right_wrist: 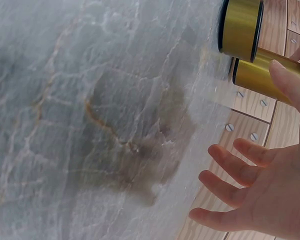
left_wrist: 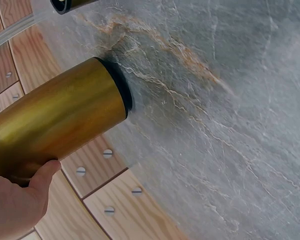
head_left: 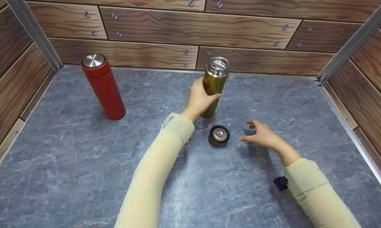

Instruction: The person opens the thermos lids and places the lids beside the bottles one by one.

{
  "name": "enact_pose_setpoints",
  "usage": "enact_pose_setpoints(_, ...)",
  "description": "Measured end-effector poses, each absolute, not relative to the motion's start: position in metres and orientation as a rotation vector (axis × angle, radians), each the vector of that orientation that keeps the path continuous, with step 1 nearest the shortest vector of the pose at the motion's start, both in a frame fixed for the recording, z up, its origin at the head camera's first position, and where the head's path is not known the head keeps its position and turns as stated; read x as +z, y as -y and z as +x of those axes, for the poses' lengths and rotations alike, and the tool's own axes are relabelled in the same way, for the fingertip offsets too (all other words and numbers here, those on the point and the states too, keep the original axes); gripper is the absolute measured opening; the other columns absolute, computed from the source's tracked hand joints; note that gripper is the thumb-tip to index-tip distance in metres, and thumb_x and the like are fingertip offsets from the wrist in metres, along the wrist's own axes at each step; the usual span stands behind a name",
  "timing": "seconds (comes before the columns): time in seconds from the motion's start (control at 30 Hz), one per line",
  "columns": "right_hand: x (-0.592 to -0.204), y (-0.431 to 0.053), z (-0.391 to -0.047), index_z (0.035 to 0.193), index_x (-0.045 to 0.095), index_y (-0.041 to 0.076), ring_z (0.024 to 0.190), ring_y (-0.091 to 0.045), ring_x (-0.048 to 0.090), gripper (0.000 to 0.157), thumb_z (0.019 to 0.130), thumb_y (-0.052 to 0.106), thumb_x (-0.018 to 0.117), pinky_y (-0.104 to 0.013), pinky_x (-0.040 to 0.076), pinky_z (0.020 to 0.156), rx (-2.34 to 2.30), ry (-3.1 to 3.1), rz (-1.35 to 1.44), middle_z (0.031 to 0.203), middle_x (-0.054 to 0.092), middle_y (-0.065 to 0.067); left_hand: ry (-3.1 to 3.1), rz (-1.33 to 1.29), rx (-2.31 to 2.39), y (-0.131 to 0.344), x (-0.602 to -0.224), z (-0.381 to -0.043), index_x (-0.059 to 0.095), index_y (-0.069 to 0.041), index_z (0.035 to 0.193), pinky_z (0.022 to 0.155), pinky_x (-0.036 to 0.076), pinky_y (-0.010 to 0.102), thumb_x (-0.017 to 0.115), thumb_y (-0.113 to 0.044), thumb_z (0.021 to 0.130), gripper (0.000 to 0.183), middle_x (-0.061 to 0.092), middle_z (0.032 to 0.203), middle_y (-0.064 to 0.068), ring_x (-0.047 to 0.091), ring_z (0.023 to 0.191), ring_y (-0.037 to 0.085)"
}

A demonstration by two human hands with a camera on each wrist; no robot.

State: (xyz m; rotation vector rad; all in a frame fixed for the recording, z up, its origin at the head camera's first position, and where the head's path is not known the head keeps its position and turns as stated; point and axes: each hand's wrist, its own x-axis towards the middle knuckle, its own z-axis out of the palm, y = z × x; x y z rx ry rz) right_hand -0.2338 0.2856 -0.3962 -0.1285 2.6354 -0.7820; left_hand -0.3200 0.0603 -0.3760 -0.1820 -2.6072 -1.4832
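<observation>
Beyond the left hand [head_left: 199, 97] stands a wood-plank-patterned wall [head_left: 200, 27] with slotted screw heads [head_left: 114, 16]; beyond and right of the right hand [head_left: 262, 136], a metal corner post [head_left: 352, 41]. Below both hands spreads a grey marble-patterned surface [head_left: 82, 177], faintly glossy.

Looked like small purpose-built booth — test bay or lab set, most likely. Wood-look panels [head_left: 165, 27] closed in three sides, screw heads [head_left: 114, 16] seemingly printed on; metal posts [head_left: 352, 44] stood in both far corners; marbled grey surface [head_left: 73, 177] filled space between — building around it couldn't be told.
</observation>
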Motion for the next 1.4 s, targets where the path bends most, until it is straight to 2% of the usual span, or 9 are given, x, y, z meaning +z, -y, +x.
enact_pose_setpoints(0.73,-0.400,-0.284,-0.235,0.139,0.030,-0.008,0.124,-0.050,0.039,0.081,0.082,0.038,0.067,-0.059,0.034,0.102,-0.789,-2.678,-0.155,0.136,0.038,-0.034,2.639,-0.171,-1.411,-0.057,-0.382,-0.321,0.039,-0.004,0.137,0.105,0.038,0.034,0.075,-0.031,0.077,0.075,0.050,0.131,0.012,0.049,0.121,0.023)
enact_pose_setpoints(1.03,-0.398,-0.279,-0.236,0.141,0.028,-0.007,0.130,-0.049,0.029,0.077,0.087,0.037,0.062,-0.060,0.026,0.107,-0.821,-2.713,-0.134,0.143,0.030,-0.032,2.710,-0.131,-1.331,-0.048,-0.387,-0.317,0.028,-0.005,0.144,0.111,0.031,0.035,0.073,-0.043,0.076,0.090,0.040,0.143,0.012,0.038,0.131,0.026)
enact_pose_setpoints(1.4,-0.392,-0.273,-0.241,0.144,0.022,-0.006,0.137,-0.047,0.018,0.081,0.088,0.039,0.061,-0.061,0.018,0.110,-0.942,-2.769,-0.062,0.148,0.022,-0.030,2.611,0.027,-1.412,-0.019,-0.389,-0.310,0.034,-0.008,0.142,0.111,0.031,0.037,0.062,-0.054,0.081,0.081,0.040,0.143,0.009,0.036,0.132,0.025)
